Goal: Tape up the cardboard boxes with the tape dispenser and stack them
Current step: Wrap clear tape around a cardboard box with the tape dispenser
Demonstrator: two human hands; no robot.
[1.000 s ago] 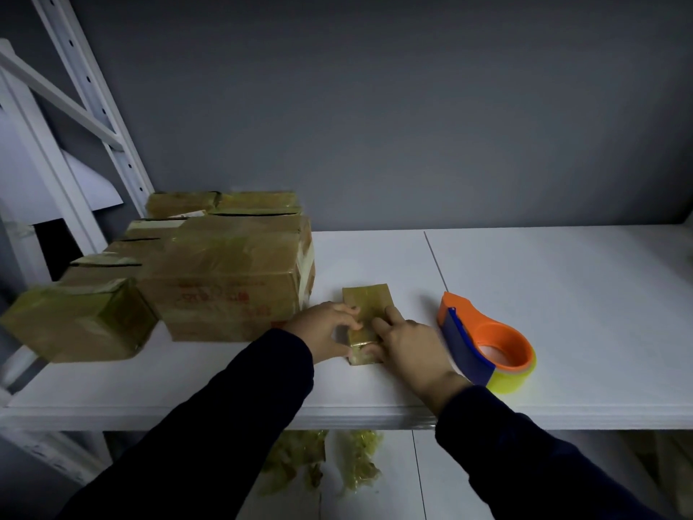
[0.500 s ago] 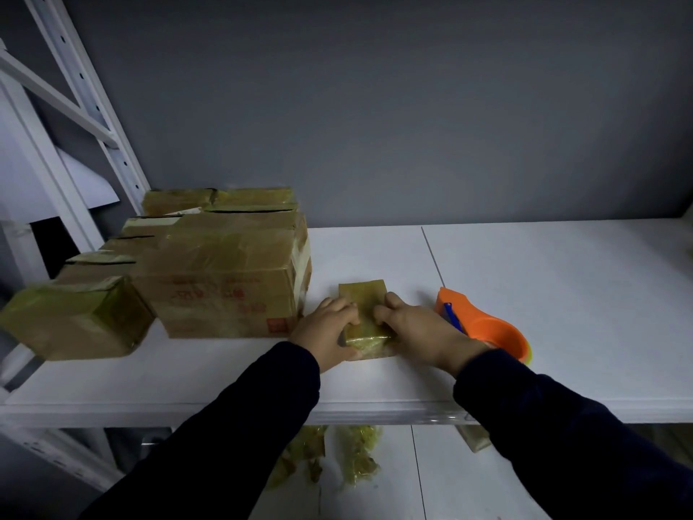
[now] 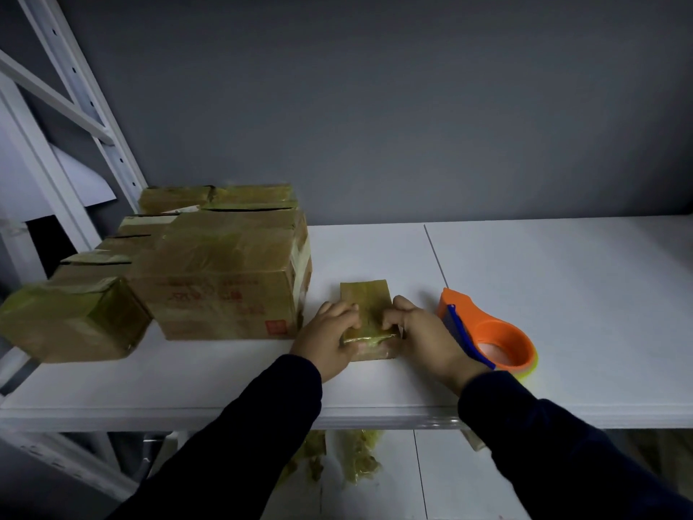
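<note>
A small flat cardboard box (image 3: 366, 299), wrapped in yellowish tape, lies on the white shelf (image 3: 562, 294) near its front edge. My left hand (image 3: 325, 341) grips the box's left side with curled fingers. My right hand (image 3: 423, 337) grips its right side, fingers curled over the top. Just right of my right hand lies the orange tape dispenser (image 3: 489, 332) with a blue blade guard and a yellow tape roll, untouched.
A large taped carton (image 3: 225, 279) stands left of the small box, with several more taped boxes behind it. A smaller taped box (image 3: 71, 317) sits at the far left front. Crumpled tape scraps (image 3: 356, 459) lie on the lower shelf.
My right hand has shifted from lying on the box's top to gripping its right side. My left hand stays on the left side. The dispenser has not moved.
</note>
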